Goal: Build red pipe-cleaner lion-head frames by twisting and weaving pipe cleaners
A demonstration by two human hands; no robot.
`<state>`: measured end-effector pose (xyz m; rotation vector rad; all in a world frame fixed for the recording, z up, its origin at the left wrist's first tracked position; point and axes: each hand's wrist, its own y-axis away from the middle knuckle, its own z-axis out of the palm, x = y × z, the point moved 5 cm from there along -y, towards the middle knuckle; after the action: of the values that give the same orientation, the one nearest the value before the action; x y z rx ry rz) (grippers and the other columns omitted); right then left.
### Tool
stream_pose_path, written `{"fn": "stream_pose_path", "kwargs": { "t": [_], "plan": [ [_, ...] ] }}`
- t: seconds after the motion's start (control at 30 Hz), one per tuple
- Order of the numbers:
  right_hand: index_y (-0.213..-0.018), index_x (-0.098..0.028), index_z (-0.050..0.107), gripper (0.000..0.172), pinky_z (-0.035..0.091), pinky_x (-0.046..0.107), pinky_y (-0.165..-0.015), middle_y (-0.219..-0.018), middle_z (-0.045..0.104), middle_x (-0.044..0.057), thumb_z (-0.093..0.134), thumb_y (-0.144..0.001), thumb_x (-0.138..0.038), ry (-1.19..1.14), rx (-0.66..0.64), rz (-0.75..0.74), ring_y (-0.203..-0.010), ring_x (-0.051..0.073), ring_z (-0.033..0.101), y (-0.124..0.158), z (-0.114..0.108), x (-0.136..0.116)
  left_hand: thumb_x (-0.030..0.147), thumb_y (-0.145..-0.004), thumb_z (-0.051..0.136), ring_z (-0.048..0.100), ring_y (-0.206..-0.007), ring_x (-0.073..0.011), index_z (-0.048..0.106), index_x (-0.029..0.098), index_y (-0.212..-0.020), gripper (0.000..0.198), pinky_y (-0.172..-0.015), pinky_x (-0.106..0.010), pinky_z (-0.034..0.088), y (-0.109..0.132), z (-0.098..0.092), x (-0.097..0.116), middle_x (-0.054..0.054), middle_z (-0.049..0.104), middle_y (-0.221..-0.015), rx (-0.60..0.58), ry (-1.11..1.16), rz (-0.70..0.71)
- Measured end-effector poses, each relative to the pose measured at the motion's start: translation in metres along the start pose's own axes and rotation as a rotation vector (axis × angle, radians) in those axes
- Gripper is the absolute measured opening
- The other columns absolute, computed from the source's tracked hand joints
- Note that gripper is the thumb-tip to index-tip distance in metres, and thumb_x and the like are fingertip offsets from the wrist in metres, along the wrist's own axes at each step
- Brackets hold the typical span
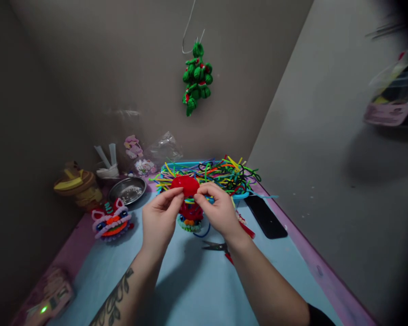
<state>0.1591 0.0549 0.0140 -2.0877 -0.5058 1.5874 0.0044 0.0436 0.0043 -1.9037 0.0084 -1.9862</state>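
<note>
Both hands pinch the lower edge of a rounded red fuzzy piece (185,184), raised above the table in front of me. My left hand (161,215) grips its left side between thumb and fingers, and my right hand (218,209) grips its right side. Below and behind it, partly covered, is a small lion-dance head (189,222) in red, teal and orange. Black scissors with red handles (216,246) lie on the table near my right forearm. A finished-looking purple and red lion-dance head (111,220) sits to the left.
Behind my hands a blue tray (242,197) overflows with coloured pipe cleaners (221,174). A black phone (265,216) lies at the right. A metal bowl (128,190) holding small beads and a brown-yellow cup (80,185) stand back left. A green ornament (197,79) hangs from a wire.
</note>
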Motion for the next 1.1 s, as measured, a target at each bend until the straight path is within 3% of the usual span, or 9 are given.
{"fn": "stream_pose_path", "kwargs": {
  "t": [0.3, 0.57, 0.73, 0.97, 1.1],
  "plan": [
    [-0.069, -0.020, 0.058, 0.012, 0.043, 0.030, -0.080, -0.076, 0.062, 0.001, 0.059, -0.080, -0.016, 0.006, -0.019, -0.057, -0.082, 0.017, 0.057, 0.003, 0.010, -0.001, 0.030, -0.071, 0.070, 0.063, -0.062, -0.0124, 0.074, 0.016, -0.085, 0.020, -0.059, -0.021, 0.050, 0.003, -0.005, 0.002, -0.002, 0.073, -0.072, 0.097, -0.006, 0.004],
    [-0.069, -0.020, 0.057, 0.014, 0.043, 0.028, -0.077, -0.075, 0.061, 0.001, 0.058, -0.081, -0.015, 0.017, -0.015, -0.032, -0.080, 0.016, 0.057, 0.001, 0.005, -0.001, 0.031, -0.073, 0.070, 0.063, -0.066, -0.0123, 0.075, 0.018, -0.091, 0.023, -0.061, -0.021, 0.049, -0.001, 0.000, 0.000, -0.003, 0.073, -0.079, -0.034, -0.038, -0.009],
    [-0.071, -0.020, 0.059, 0.011, 0.043, 0.028, -0.079, -0.078, 0.062, 0.002, 0.058, -0.082, -0.016, 0.009, -0.045, -0.037, -0.082, 0.016, 0.058, 0.000, 0.006, -0.001, 0.033, -0.071, 0.072, 0.061, -0.062, -0.0118, 0.076, 0.017, -0.090, 0.026, -0.060, -0.021, 0.049, -0.003, -0.004, -0.002, -0.003, 0.074, -0.073, 0.011, -0.044, -0.065],
    [-0.083, -0.020, 0.061, 0.008, 0.044, 0.030, -0.080, -0.086, 0.065, 0.003, 0.055, -0.082, -0.016, 0.039, -0.134, 0.021, -0.086, 0.017, 0.059, -0.002, 0.006, 0.009, 0.036, -0.067, 0.076, 0.064, -0.064, -0.0114, 0.075, 0.016, -0.094, 0.034, -0.061, -0.021, 0.050, -0.006, -0.008, -0.009, -0.004, 0.075, -0.076, 0.065, 0.078, -0.134],
    [-0.078, -0.019, 0.061, 0.004, 0.043, 0.030, -0.077, -0.082, 0.062, 0.003, 0.058, -0.078, -0.015, 0.117, -0.235, 0.043, -0.082, 0.017, 0.058, -0.004, 0.006, 0.012, 0.035, -0.066, 0.076, 0.064, -0.062, -0.0123, 0.075, 0.015, -0.094, 0.035, -0.060, -0.022, 0.051, -0.009, -0.010, -0.010, -0.005, 0.075, -0.074, 0.085, 0.128, -0.158]
  ]
}}
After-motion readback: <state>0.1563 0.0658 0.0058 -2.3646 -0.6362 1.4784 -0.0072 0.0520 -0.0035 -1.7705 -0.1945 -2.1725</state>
